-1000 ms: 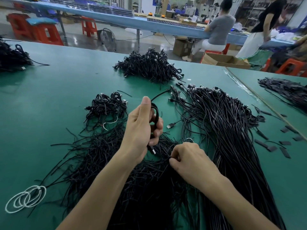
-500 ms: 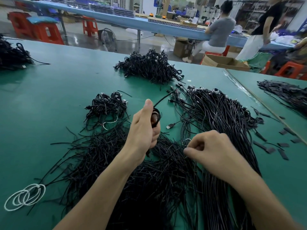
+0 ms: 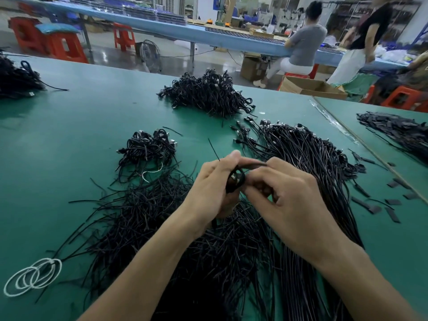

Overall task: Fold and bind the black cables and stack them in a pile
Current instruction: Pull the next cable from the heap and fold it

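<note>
Now the folded black cable [image 3: 236,179] is held above the table, both hands together on it, over the heap of loose ties [image 3: 150,216]. The left hand [image 3: 212,189] wraps round the coil, thumb on top; the right hand [image 3: 291,202] pinches its upper edge, fingers curled. Straight cables [image 3: 312,158] fan out on the right, a small bound pile [image 3: 148,147] sits left, and a bigger pile [image 3: 208,93] lies farther back on the green table [image 3: 69,135].
</note>
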A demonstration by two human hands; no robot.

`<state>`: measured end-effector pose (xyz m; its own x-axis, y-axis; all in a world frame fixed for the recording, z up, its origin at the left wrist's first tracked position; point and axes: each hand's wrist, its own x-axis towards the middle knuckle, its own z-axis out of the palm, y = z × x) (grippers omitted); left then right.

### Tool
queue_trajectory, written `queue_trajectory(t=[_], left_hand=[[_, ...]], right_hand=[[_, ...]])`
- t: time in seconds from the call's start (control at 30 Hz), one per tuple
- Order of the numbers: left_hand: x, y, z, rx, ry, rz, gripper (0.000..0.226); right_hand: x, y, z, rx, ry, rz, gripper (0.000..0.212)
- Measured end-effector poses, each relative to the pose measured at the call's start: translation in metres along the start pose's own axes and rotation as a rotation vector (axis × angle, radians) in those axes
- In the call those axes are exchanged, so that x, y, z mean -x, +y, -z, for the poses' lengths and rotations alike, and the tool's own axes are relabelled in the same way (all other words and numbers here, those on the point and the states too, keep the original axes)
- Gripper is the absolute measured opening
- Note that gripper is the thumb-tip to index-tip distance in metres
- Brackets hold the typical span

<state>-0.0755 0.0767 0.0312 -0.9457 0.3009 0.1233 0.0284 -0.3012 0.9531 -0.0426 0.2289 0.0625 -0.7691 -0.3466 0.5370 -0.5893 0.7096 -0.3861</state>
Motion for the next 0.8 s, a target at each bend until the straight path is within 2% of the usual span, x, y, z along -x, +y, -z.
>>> queue_trajectory(t=[0.1, 0.17, 0.3, 0.37, 0.47, 0.57, 0.63, 0.7, 0.8], left_hand=[[-0.002, -0.002, -0.002, 0.02, 0.104, 0.013, 0.053], [-0.002, -0.006, -0.004, 0.002, 0.15, 0.011, 0.055], [-0.003, -0.013, -0.008, -0.114, 0.224, 0.0, 0.061], [-0.003, -0.015, -0.008, -0.182, 0.246, -0.006, 0.067], [-0.002, -0.017, -0.005, -0.186, 0.228, -0.007, 0.065], [-0.001, -0.017, -0.005, -0.052, 0.122, 0.096, 0.054], [0.001, -0.016, -0.008, 0.011, 0.061, 0.16, 0.053], [0.001, -0.015, -0.011, 0.029, 0.09, 0.156, 0.056], [-0.001, -0.011, -0.011, 0.055, 0.174, 0.159, 0.063]], right_hand=[[0.005, -0.001, -0.002, 0.13, 0.001, 0.112, 0.006], [0.009, -0.001, -0.005, 0.227, 0.01, 0.124, 0.009], [0.011, 0.001, -0.006, 0.383, 0.006, 0.199, 0.007], [0.009, -0.001, -0.004, 0.449, -0.024, 0.246, 0.016], [0.007, -0.008, -0.005, 0.539, -0.1, 0.326, 0.02], [0.004, -0.01, -0.006, 0.605, -0.168, 0.387, 0.01], [0.002, -0.009, -0.002, 0.558, -0.156, 0.369, 0.005], [0.006, -0.009, 0.0, 0.398, -0.077, 0.295, 0.006], [0.017, -0.01, -0.004, 0.139, 0.044, 0.037, 0.018]])
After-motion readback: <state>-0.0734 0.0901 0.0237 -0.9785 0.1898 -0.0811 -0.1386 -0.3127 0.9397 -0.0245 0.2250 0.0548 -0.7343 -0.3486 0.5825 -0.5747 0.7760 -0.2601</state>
